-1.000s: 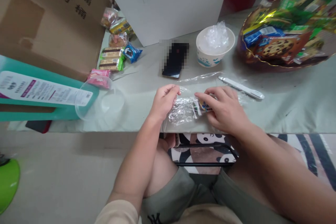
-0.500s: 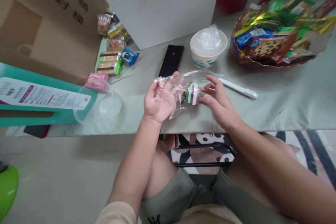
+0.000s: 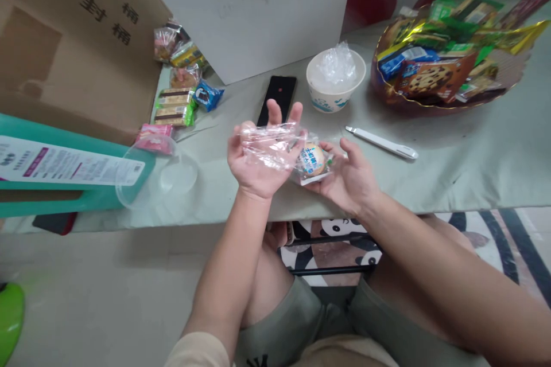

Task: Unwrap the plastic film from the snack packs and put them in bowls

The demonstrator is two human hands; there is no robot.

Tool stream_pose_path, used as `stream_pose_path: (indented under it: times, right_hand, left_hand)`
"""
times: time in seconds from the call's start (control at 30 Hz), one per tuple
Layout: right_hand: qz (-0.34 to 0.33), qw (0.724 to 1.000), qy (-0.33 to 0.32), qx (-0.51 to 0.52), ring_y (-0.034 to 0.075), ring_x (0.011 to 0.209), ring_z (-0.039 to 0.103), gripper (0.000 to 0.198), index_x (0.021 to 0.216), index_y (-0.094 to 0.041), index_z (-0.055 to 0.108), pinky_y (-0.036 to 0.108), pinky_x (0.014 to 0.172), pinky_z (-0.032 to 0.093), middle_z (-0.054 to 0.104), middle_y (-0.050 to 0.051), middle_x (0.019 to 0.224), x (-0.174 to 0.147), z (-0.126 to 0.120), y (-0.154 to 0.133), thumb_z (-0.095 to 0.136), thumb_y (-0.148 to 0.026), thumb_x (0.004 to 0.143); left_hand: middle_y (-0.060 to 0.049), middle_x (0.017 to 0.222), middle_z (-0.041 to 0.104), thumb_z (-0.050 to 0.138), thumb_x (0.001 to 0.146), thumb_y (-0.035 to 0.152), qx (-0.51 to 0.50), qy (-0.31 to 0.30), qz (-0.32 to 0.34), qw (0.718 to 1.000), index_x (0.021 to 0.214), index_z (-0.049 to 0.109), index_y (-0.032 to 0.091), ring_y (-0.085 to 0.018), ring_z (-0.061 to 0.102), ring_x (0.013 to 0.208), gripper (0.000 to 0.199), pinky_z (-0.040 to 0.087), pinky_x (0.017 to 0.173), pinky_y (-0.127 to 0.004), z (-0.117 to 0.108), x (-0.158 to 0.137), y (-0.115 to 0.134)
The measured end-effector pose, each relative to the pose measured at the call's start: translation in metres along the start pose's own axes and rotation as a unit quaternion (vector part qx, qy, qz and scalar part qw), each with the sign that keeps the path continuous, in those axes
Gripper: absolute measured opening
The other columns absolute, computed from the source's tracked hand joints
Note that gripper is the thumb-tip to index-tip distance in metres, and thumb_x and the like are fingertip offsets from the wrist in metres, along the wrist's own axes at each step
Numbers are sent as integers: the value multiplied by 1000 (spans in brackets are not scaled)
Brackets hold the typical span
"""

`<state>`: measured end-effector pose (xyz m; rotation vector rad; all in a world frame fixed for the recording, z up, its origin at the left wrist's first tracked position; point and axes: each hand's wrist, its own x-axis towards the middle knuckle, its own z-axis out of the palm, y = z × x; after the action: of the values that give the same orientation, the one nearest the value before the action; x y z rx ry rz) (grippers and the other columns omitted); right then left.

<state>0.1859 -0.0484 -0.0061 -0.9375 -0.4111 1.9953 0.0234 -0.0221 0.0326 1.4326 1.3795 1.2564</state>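
Observation:
A clear plastic bag (image 3: pixel 271 140) lies stretched across the palm of my left hand (image 3: pixel 260 169), which is turned up. The thumb and a bent finger hold the bag's left side, while two fingers point away from me. On the right, packed biscuits (image 3: pixel 313 159) with blue print on the wrapper sit at the other end of the film. The fingers of my right hand (image 3: pixel 350 178) grip them from the right and below. Some fingertips are hidden behind the packet.
Behind my hands lie a phone (image 3: pixel 278 97) and a paper bowl (image 3: pixel 329 94) with crumpled plastic. A white utility knife (image 3: pixel 381 142) lies right of them, below a snack basket (image 3: pixel 447 106). Leftward are wrapped snacks (image 3: pixel 174 114), a clear tub (image 3: pixel 172 178), a teal container (image 3: pixel 77 198) and a cardboard box (image 3: pixel 99 63).
The packed biscuits have turned so a round, printed face shows instead of their edges. My right hand has rolled palm upward under them, and the film is pulled tighter over my left palm.

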Motion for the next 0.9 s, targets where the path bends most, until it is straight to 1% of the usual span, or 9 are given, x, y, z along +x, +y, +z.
stream_pose_path:
  times: [0.1, 0.23, 0.33, 0.4, 0.5, 0.6, 0.73, 0.83, 0.9]
  right_hand:
    - [49, 998, -14, 49, 27, 96, 70, 51, 102, -29, 54, 50, 80, 60, 72, 5, 109, 0, 0, 3, 60, -73, 77]
    - [100, 992, -7, 70, 21, 85, 69, 41, 99, -28, 62, 39, 76, 61, 74, 1, 96, 3, 7, 15, 78, -51, 69]
    - [94, 992, 11, 80, 17, 82, 70, 33, 91, -26, 65, 32, 71, 61, 75, 0, 92, 7, 11, 24, 82, -38, 66]
    - [84, 991, 23, 107, 18, 84, 72, 33, 91, -25, 67, 32, 70, 62, 76, 0, 93, 9, 11, 24, 84, -34, 64]
    - [55, 989, 18, 132, 20, 91, 73, 37, 94, -25, 69, 35, 76, 63, 78, -1, 97, 10, 9, 20, 87, -30, 62]
    - [30, 990, 27, 132, 20, 94, 72, 38, 95, -26, 70, 37, 82, 63, 78, -1, 98, 9, 6, 12, 88, -29, 62]
    - [-34, 995, 49, 77, 21, 93, 72, 46, 100, -27, 69, 35, 76, 62, 77, 1, 102, 8, 2, 0, 90, -34, 60]
    - [-115, 992, 45, -14, 22, 94, 71, 54, 108, -25, 64, 36, 78, 61, 74, 4, 107, 7, -6, -11, 88, -39, 62]
    - [-181, 978, 66, -82, 22, 95, 70, 60, 113, -25, 58, 38, 82, 60, 72, 4, 109, 5, -17, -18, 87, -40, 62]
  left_hand:
    - [-2, 131, 66, 58, 97, 54, -35, 19, -14, 999, 96, 61, 31, -30, 59, 134, 23, 60, 86, -45, -8, 2, 8]
    - [-1, 143, 59, 34, 103, 64, -115, 24, -23, 993, 108, 60, 33, -28, 49, 144, 40, 61, 93, -46, -8, 2, 26]
    - [3, 148, 57, 38, 102, 65, -148, 52, -44, 987, 114, 61, 38, -28, 43, 150, 38, 57, 103, -48, -9, 3, 38]
    - [7, 145, 59, 38, 101, 66, -209, 74, 0, 975, 117, 63, 42, -28, 39, 153, 38, 52, 112, -52, -17, 6, 38]
    - [13, 139, 63, 27, 104, 61, -321, 90, 95, 938, 120, 65, 45, -22, 28, 159, 45, 37, 126, -51, -39, 15, 28]
    - [20, 135, 66, 20, 107, 53, -377, 104, 133, 911, 113, 68, 50, -13, 17, 162, 49, 28, 131, -47, -61, 23, 12]
    - [20, 134, 69, 32, 104, 52, -355, 138, 64, 923, 96, 72, 43, -16, 17, 162, 41, 39, 124, -44, -70, 22, -10]
    - [13, 132, 72, 47, 99, 50, -355, 144, 29, 923, 81, 71, 33, -24, 32, 158, 34, 48, 116, -46, -64, 15, -23]
    - [10, 125, 74, 52, 96, 51, -379, 131, 0, 916, 72, 68, 30, -26, 45, 150, 36, 51, 111, -50, -56, 10, -28]
